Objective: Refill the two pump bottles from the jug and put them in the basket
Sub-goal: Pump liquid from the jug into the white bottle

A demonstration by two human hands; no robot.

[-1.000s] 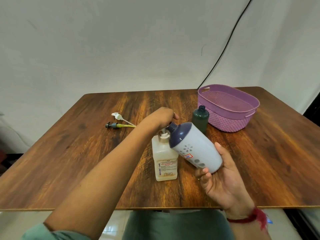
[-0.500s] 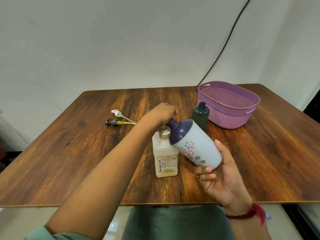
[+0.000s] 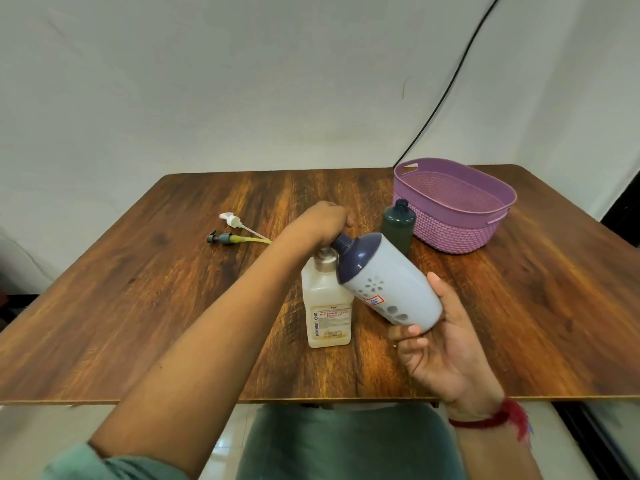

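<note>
My right hand (image 3: pixel 436 344) holds the white jug (image 3: pixel 391 285) with the dark blue top, tilted down to the left. Its spout sits over the open neck of the cream square bottle (image 3: pixel 327 306), which stands on the table (image 3: pixel 173 306). My left hand (image 3: pixel 323 221) has its fingers curled round the jug's spout cap, just above that bottle's neck. A dark green bottle (image 3: pixel 398 226) stands upright behind them, touching the purple basket (image 3: pixel 453 233). Two pump heads lie loose at the left: a white pump head (image 3: pixel 231 220) and a dark pump head (image 3: pixel 221 238) with a yellow tube.
A black cable (image 3: pixel 446 88) hangs down the wall behind the basket. The table's front edge runs just in front of my lap. No liquid stream is visible at the spout.
The view has shifted slightly. The jug stays tilted over the cream bottle, and both hands keep their hold with almost no movement.
</note>
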